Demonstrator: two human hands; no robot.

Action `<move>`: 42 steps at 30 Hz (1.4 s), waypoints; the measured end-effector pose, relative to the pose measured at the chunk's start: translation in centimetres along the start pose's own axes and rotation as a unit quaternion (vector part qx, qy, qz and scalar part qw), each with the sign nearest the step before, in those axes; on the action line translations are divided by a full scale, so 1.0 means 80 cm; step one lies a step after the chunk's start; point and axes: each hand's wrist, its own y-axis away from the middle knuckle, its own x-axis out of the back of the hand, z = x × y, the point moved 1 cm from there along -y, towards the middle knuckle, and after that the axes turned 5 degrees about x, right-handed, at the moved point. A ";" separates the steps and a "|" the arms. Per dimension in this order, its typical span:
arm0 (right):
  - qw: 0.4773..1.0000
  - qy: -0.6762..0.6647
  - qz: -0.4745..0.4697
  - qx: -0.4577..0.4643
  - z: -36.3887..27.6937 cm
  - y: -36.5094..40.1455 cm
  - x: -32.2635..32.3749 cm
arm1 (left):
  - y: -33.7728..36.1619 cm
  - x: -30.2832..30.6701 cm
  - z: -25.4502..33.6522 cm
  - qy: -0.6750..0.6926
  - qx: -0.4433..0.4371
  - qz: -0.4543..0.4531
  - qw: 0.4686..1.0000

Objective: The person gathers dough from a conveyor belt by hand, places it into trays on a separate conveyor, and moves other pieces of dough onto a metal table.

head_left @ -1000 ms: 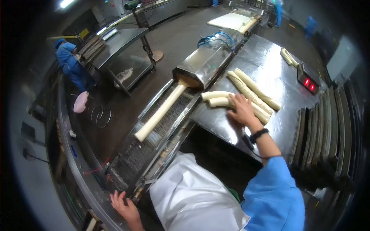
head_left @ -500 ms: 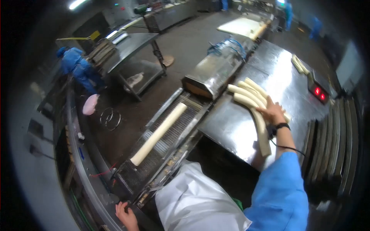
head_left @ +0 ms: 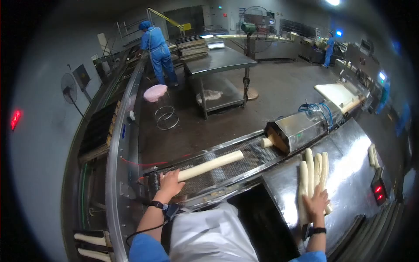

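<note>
Left hand (head_left: 171, 184): I see it clasping the dough log (head_left: 214, 164) by its near end, on the conveyor (head_left: 251, 153).
Right hand (head_left: 315, 204): flat, fingers spread, resting on the dough rolls (head_left: 310, 168) near the table (head_left: 353, 161) edge.

The left hand (head_left: 170, 183) grips the near end of a dough log (head_left: 210, 165) on the mesh conveyor (head_left: 248, 153), while the right hand (head_left: 315, 204) presses on dough logs (head_left: 312, 172) lying side by side on the steel desk (head_left: 353, 161).

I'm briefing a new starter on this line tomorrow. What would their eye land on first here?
Most likely the long pale dough log lying on the mesh conveyor at centre, with the left hand at its near end. Next, the bundle of dough logs on the steel table at right, under the flat right hand.
</note>
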 end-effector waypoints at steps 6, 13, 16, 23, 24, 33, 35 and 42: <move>0.992 0.095 -0.001 0.080 0.019 0.090 -0.052 | 0.019 0.007 -0.029 -0.044 0.001 0.000 0.999; 0.983 0.076 0.031 0.165 0.037 0.061 -0.055 | 0.056 0.021 -0.020 0.082 0.021 -0.074 0.994; 0.987 0.046 -0.003 0.153 0.016 0.039 -0.030 | 0.077 0.029 -0.030 0.088 0.017 -0.054 0.994; 0.998 -0.014 0.020 0.065 0.017 -0.002 -0.063 | 0.124 0.057 -0.072 0.029 0.040 0.020 0.999; 0.997 0.016 0.008 0.075 0.003 0.017 -0.057 | 0.129 0.059 -0.075 0.031 0.046 0.025 0.998; 0.991 0.081 -0.084 0.060 -0.022 0.042 -0.064 | 0.137 0.045 -0.130 0.794 0.275 -0.041 0.540; 0.989 0.088 -0.093 0.079 0.001 0.019 -0.079 | 0.114 0.101 -0.124 0.828 0.267 0.076 0.488; 0.990 0.126 -0.018 0.063 -0.009 0.050 -0.079 | 0.121 0.260 -0.106 0.698 0.015 0.432 0.571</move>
